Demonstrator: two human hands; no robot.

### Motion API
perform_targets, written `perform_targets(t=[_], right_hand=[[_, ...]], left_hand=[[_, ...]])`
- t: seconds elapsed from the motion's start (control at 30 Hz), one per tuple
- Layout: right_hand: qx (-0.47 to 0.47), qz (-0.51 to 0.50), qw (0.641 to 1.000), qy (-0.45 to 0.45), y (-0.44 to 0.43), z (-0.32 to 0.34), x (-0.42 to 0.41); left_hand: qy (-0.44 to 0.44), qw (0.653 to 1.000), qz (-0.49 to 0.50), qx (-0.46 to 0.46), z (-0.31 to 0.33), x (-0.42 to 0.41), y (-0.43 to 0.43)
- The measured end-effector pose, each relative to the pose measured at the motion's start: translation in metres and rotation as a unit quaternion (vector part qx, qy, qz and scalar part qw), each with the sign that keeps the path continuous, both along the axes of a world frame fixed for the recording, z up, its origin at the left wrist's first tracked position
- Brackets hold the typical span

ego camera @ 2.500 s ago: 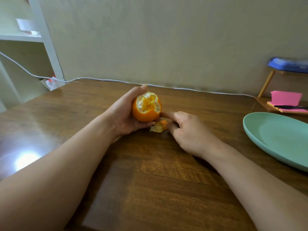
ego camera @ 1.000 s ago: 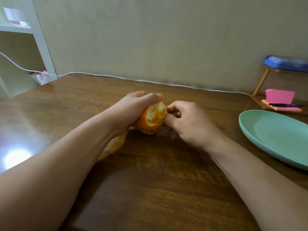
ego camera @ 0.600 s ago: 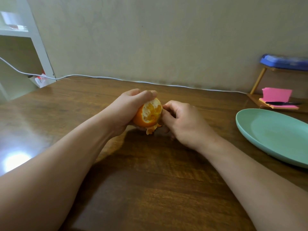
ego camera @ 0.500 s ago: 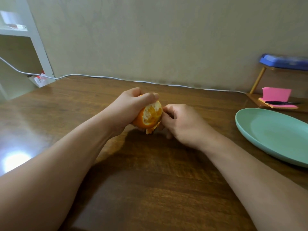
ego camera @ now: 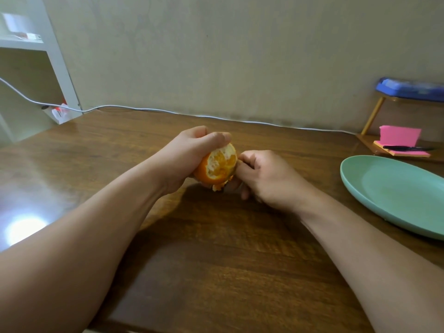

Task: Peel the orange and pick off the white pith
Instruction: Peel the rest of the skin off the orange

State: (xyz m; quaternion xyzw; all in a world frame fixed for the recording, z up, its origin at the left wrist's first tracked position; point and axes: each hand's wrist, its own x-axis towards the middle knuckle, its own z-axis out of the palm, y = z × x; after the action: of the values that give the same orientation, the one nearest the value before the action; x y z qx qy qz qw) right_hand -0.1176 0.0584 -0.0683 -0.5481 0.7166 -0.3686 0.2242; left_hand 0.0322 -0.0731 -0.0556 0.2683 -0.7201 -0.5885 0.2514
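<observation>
Change vs 2.5 s back: the orange (ego camera: 217, 168) was held with the peeled opening up and the right hand (ego camera: 266, 176) was low at the table with a loose scrap. Now the fruit is tipped so the opening faces the right fingers, and the right hand has come up against it. So one strip is off and the next pull is starting; judged early to mid peel, pith picking not yet begun. Left hand (ego camera: 192, 159) grips the orange, fingers curled over its top with the thumb side wrapped round the back, so the fruit sits under the left fingertips and in the palm, just above the table (ego camera: 216, 260). Right fingers are curled tight, thumb tip pressed at the orange's right rim, and they look to pinch the peel (ego camera: 217, 187) edge there. The exact contact is hidden behind the thumb, so the pinch is a judgement. A ragged peel flap hangs from the bottom of the fruit, just left of the right knuckles and below the left fingertips, still attached as far as I can tell. Orange look: a wide bare patch facing the camera, pale white pith over the orange segments, patchy and uneven. Intact bright skin remains on the lower left side toward the left palm; the back is hidden by the left fingers. The green plate (ego camera: 396, 193) sits well right of the right hand, with no peel on it.
</observation>
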Motion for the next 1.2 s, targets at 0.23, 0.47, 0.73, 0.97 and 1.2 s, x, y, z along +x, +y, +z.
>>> perform_targets(t=[0.23, 0.47, 0.73, 0.97, 1.2], right_hand=[[-0.072, -0.008, 0.996, -0.056, -0.004, -0.005, -0.002], [-0.116, -0.029, 0.954, -0.273, -0.011, -0.01, 0.001], [-0.046, -0.054, 0.997, 0.033, -0.004, -0.016, -0.02], [-0.023, -0.031, 0.994, 0.102, -0.006, -0.015, -0.009], [-0.084, -0.044, 0.993, -0.066, -0.002, -0.005, -0.001]], left_hand=[[0.047, 0.999, -0.015, 0.019, -0.001, -0.002, 0.0], [0.117, 0.964, -0.094, 0.219, -0.004, 0.004, -0.012], [0.213, 0.922, -0.06, 0.319, -0.001, 0.008, -0.026], [0.165, 0.949, -0.023, 0.266, -0.003, -0.001, -0.017], [0.17, 0.958, -0.023, 0.229, -0.007, -0.004, -0.019]])
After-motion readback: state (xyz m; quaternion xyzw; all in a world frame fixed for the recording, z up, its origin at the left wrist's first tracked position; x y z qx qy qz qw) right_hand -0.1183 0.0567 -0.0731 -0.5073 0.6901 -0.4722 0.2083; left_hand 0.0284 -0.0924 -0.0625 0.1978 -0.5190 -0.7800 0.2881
